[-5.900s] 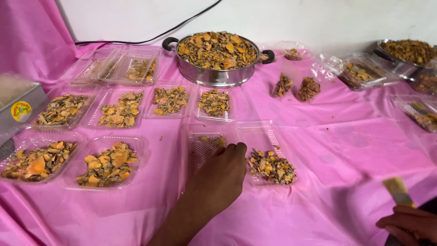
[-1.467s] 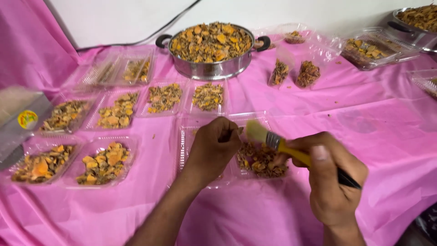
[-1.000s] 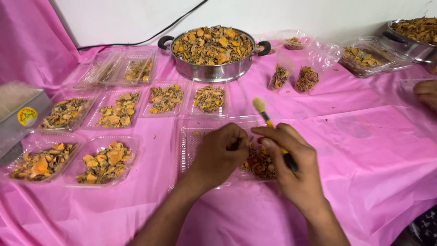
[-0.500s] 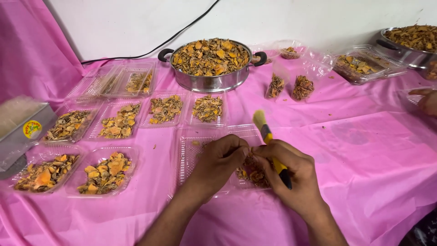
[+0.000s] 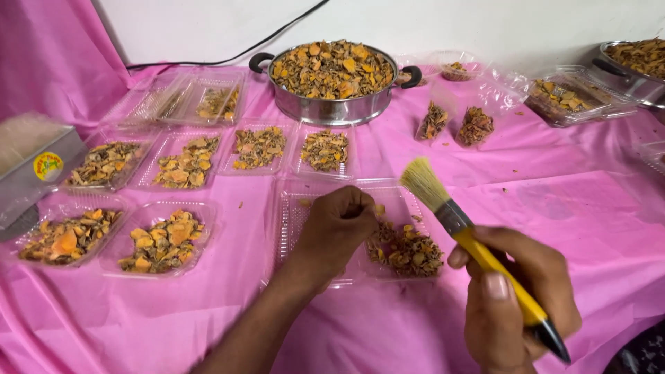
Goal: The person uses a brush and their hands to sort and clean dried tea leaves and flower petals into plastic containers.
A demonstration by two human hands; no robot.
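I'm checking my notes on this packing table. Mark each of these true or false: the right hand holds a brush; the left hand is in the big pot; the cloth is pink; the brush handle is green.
1. The right hand holds a brush. True.
2. The left hand is in the big pot. False: it rests on the open clear tray of dried pieces nearer the person.
3. The tablecloth is pink. True.
4. The brush handle is green. False: it is yellow with a dark tip.
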